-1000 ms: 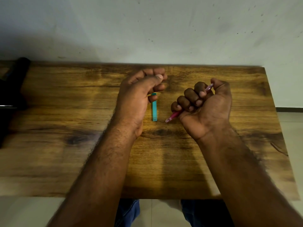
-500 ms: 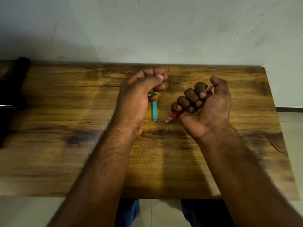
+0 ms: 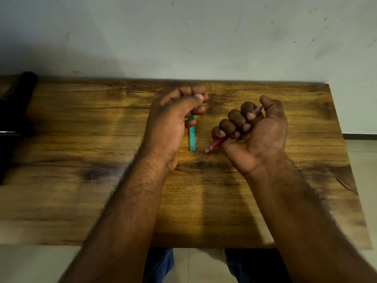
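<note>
My right hand (image 3: 255,131) is curled into a fist round a pink pen (image 3: 214,145); the pen's tip sticks out below the little finger and its other end shows by the thumb. A teal pen cap (image 3: 192,135) hangs straight down from my left hand (image 3: 175,119), whose fingers are curled round its top end. Both hands hover over the middle of a wooden table (image 3: 81,139), a short gap apart, with the cap's lower end close to the pen tip.
A black object (image 3: 14,111) lies at the table's far left edge. A pale wall (image 3: 183,37) rises behind the table. Below the front edge I see blue jeans (image 3: 161,264) and a tiled floor (image 3: 363,160) to the right.
</note>
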`<state>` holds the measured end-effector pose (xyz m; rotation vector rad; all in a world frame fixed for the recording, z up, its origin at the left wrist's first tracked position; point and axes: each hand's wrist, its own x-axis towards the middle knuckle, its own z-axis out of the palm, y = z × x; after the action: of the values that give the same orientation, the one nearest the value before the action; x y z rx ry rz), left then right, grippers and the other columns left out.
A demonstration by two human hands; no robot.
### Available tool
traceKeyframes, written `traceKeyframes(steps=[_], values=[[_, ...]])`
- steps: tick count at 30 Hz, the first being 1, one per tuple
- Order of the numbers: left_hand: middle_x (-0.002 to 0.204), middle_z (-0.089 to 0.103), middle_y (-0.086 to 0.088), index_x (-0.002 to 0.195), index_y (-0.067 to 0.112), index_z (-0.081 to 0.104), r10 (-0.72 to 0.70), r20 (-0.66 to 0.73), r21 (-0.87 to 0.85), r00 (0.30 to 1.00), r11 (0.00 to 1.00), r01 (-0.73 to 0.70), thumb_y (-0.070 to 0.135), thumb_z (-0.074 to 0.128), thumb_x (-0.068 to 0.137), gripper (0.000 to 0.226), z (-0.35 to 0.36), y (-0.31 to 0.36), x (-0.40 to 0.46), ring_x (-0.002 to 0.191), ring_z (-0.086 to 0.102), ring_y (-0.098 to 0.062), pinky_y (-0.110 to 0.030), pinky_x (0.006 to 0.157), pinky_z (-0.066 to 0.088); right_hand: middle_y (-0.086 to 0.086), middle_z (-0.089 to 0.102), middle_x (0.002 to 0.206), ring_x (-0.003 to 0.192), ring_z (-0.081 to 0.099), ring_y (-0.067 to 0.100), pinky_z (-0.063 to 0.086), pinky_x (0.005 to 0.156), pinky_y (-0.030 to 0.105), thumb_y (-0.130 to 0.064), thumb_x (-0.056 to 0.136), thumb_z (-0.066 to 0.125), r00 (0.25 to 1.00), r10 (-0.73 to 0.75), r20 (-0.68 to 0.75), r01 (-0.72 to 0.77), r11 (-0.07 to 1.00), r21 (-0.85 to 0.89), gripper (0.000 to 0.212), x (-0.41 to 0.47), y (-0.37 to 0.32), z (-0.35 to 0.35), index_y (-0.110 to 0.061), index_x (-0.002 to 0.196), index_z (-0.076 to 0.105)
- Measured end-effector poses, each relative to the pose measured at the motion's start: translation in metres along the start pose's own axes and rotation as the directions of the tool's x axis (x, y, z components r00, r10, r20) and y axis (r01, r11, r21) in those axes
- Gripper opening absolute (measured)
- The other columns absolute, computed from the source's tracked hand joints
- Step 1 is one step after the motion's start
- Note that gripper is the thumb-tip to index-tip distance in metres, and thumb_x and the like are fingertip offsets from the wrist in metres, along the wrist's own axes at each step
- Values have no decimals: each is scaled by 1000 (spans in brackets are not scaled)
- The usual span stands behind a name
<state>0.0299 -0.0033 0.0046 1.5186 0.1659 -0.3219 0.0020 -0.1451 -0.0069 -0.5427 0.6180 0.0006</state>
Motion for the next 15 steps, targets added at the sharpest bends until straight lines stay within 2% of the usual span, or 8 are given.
traceKeyframes(steps=[15], values=[[109,81,4,107,23,77,-5,2,8,1000,1000,5,19,60,99,19,0,2,0,107,75,-21,-41,91,53,-1,25,56,53,20,16,32,56,30,-51,96,34,1000,-2,5,1,1000,26,50,0,1,-2,-17,59,41]])
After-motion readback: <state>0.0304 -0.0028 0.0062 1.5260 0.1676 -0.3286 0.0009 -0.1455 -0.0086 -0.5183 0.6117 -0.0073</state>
